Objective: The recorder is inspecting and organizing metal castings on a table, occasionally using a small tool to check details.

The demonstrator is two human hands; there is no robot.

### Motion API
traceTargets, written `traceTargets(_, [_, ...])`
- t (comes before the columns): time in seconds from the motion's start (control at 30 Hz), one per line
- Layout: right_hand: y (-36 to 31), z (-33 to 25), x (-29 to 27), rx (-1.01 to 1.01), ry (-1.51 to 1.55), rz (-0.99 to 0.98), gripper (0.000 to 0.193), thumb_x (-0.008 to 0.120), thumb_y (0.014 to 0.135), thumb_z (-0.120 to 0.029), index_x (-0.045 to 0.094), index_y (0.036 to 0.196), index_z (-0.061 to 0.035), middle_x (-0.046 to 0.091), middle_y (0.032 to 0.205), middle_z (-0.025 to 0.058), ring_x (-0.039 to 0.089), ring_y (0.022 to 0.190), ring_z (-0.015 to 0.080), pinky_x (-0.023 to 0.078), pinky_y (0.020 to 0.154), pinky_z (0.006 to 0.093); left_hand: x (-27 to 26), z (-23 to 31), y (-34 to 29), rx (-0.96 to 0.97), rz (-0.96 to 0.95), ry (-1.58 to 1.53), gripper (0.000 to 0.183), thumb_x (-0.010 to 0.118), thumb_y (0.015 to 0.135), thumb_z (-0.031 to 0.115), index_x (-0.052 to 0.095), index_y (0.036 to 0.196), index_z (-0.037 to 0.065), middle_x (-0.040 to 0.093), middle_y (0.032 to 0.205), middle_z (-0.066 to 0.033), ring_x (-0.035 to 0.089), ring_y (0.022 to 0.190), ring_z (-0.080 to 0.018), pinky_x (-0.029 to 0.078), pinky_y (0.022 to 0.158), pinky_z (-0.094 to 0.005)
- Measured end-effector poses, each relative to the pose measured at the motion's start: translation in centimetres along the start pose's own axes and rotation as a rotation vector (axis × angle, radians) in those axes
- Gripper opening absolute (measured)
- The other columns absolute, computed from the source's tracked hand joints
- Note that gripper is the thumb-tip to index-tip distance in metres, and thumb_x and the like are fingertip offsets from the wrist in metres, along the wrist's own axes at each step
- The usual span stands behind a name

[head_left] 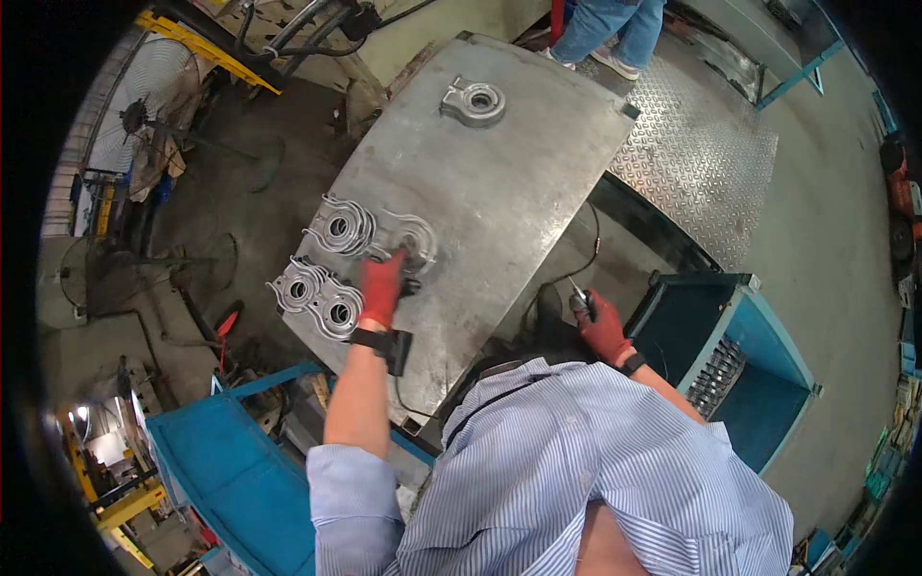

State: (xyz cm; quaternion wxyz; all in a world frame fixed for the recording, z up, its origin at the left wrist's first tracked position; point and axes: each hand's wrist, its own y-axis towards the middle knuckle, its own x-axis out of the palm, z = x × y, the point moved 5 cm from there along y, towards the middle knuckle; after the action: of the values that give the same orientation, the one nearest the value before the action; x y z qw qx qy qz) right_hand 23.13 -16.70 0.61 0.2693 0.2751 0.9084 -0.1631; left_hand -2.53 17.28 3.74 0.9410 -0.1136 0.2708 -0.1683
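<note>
Steel table fills the middle of a workshop. Inward from its left edge, the left hand is at a blurred stack of ring-shaped metal pieces; whether its fingers grip, one cannot tell. A sideways knock could topple it against neighbouring stacks, which crowd that edge. Off the right edge, the right hand grips a small tool between a hose, which might snag, and a blue bin.
</note>
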Motion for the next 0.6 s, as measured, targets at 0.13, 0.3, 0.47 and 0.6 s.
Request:
traceTargets(0.13, [0.1,3.3,-0.8,0.109,-0.012,-0.043,0.036,0.060,0.081,-0.021,0.052,0.111,-0.0013,0.061,0.092,0.0237,0.059,0.086,0.0417,0.047,0.072,0.0453,-6.2,2.3,5.9,0.087,0.149,0.265,0.035,0.064,0.080,0.028,0.063,0.093,-0.004,0.066,0.071,-0.0173,0.061,0.061,-0.0276,0.044,0.057,-0.0394])
traceTargets(0.3, [0.6,2.6,-1.5,0.072,-0.031,-0.040,0.037,0.059,0.082,-0.024,0.052,0.111,-0.0016,0.061,0.091,0.0244,0.059,0.085,0.0416,0.046,0.071,0.0465,-15.0,-3.1,10.9,0.525,0.106,0.957,0.033,0.055,0.087,0.032,0.064,0.100,0.003,0.062,0.069,-0.0221,0.059,0.064,-0.0394,0.045,0.058,-0.0452])
traceTargets(0.47, [0.5,6.3,-2.7,0.172,-0.105,0.020,0.039,0.060,0.081,-0.025,0.053,0.112,-0.0018,0.061,0.092,0.0259,0.059,0.087,0.0413,0.047,0.073,0.0459,-11.4,0.9,8.9,0.223,0.307,0.985,0.048,0.054,0.086,0.037,0.054,0.114,-0.002,0.059,0.097,-0.0291,0.058,0.090,-0.0408,0.046,0.075,-0.0454])
traceTargets(0.6, [1.0,4.6,-4.0,0.152,-0.091,0.043,0.042,0.061,0.081,-0.024,0.053,0.113,-0.0002,0.061,0.091,0.0260,0.060,0.086,0.0412,0.047,0.072,0.0458,-7.6,6.7,5.6,0.167,0.454,0.894,0.061,0.061,0.081,0.039,0.044,0.120,-0.006,0.054,0.111,-0.0295,0.053,0.104,-0.0415,0.044,0.086,-0.0437])
